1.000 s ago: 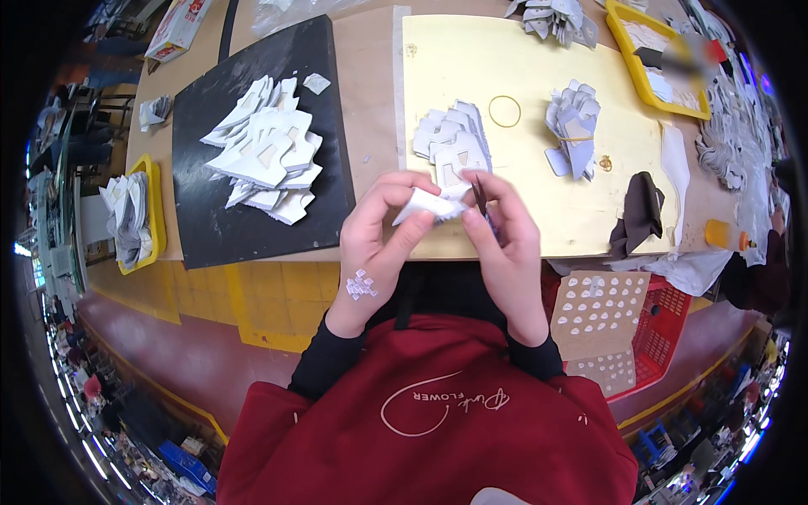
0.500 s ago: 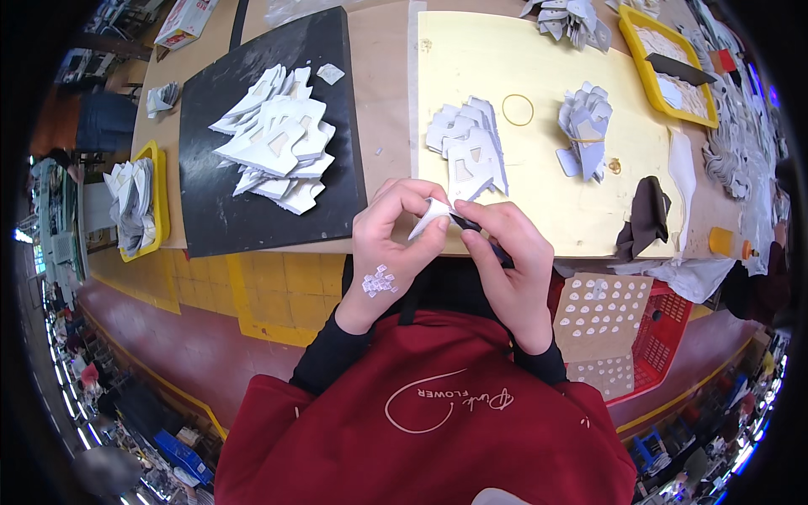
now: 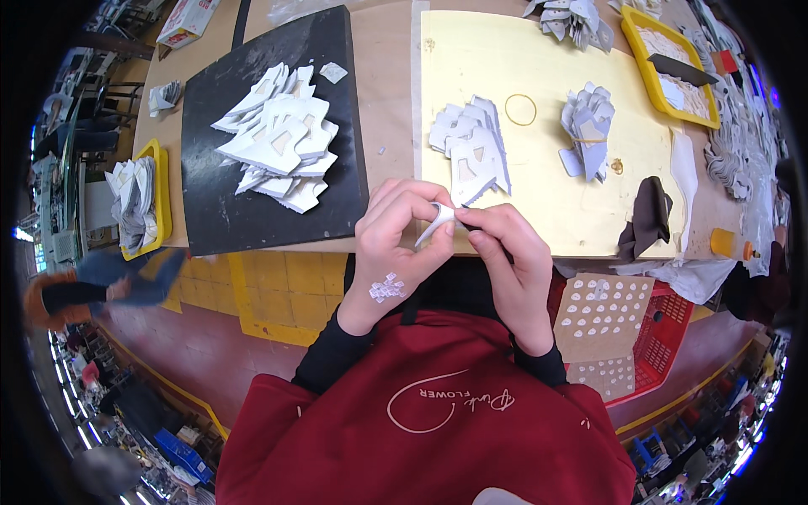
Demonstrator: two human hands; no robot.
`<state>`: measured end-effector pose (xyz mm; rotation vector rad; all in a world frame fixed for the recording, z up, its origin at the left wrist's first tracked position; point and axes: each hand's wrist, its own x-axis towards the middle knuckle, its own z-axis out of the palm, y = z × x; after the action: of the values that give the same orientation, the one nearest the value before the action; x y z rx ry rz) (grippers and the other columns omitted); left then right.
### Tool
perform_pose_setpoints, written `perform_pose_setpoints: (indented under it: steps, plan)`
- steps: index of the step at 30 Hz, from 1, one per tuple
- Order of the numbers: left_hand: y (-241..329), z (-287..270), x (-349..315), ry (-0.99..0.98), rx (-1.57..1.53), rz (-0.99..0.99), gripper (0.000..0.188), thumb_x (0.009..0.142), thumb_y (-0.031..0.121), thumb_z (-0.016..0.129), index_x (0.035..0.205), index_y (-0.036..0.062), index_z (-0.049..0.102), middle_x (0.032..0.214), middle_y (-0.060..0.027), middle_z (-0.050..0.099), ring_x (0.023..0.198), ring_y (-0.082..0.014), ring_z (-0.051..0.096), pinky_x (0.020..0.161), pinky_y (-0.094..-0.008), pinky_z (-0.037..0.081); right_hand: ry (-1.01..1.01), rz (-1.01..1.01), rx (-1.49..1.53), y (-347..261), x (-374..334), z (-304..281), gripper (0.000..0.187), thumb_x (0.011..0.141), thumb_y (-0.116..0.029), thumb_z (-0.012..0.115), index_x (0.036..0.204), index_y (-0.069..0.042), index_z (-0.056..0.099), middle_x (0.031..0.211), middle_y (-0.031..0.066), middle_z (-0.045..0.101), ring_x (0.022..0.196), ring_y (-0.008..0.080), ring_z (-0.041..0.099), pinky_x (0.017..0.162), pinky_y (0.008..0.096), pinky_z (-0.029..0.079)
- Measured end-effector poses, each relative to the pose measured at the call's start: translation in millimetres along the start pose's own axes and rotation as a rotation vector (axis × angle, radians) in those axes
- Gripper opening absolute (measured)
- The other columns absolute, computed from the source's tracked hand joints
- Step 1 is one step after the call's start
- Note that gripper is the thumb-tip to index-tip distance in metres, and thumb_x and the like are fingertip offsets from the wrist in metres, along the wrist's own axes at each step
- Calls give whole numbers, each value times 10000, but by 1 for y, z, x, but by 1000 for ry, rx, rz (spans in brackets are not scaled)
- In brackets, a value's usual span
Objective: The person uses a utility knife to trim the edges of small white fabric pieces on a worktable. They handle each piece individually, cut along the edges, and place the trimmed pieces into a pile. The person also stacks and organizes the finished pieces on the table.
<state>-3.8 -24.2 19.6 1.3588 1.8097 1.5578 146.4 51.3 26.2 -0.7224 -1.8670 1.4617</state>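
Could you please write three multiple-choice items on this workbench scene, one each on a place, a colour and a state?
1. Where does the biggest pile of white cut pieces lie?
A. on the black mat
B. in the red basket
C. on the floor

2. What colour is the tray at the table's left edge?
A. blue
B. yellow
C. green

3. How is the small white piece held?
A. flat on the table
B. by the left hand alone
C. between both hands

Answers: 1 A, the pile rests on the black mat. 2 B, its rim is yellow. 3 C, left hand and right hand both pinch it above the table edge.
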Motion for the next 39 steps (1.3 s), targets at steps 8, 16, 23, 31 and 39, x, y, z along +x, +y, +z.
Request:
perform_pose_setpoints:
  steps: [8,16,23,31,39]
  plan:
    - [2,-2,7,71,249,53,143,703,77,739,734,50,603,1338,-141,519,1290,-405,409,1073,-496,317,119,526,1023,8,0,-9,305,1017,-124,539,1296,-4,563,914,25,565,631,46,388,571,195,337]
    - [11,-12,22,111,493,167,154,730,104,761,757,55,618,1357,-148,542,1342,-432,389,1096,-519,321,-390,-123,-371,-32,1,-1,460,799,65,669,1228,-101,671,891,89,609,651,244,579,580,309,466]
    - [1,-115,34,376,703,16,179,843,159,741,936,35,651,1366,-182,540,1360,-387,395,1123,-472,293,-191,-57,-234,-19,-2,-20,518,850,29,655,1352,-77,586,799,101,561,640,237,567,594,302,472]
    - [10,-15,19,182,590,3,310,792,198,803,1006,31,653,1060,-130,602,1039,-311,564,903,-413,434,68,111,-245,-4,-4,-26,365,906,12,616,1269,-24,633,859,66,602,660,113,486,590,239,387]
    - [-11,20,-3,6,406,-98,194,772,153,794,842,30,661,997,-94,572,1042,-317,504,909,-419,417,57,171,-49,0,-3,-15,362,923,8,604,1285,-5,615,1021,121,677,854,144,625,750,252,483]
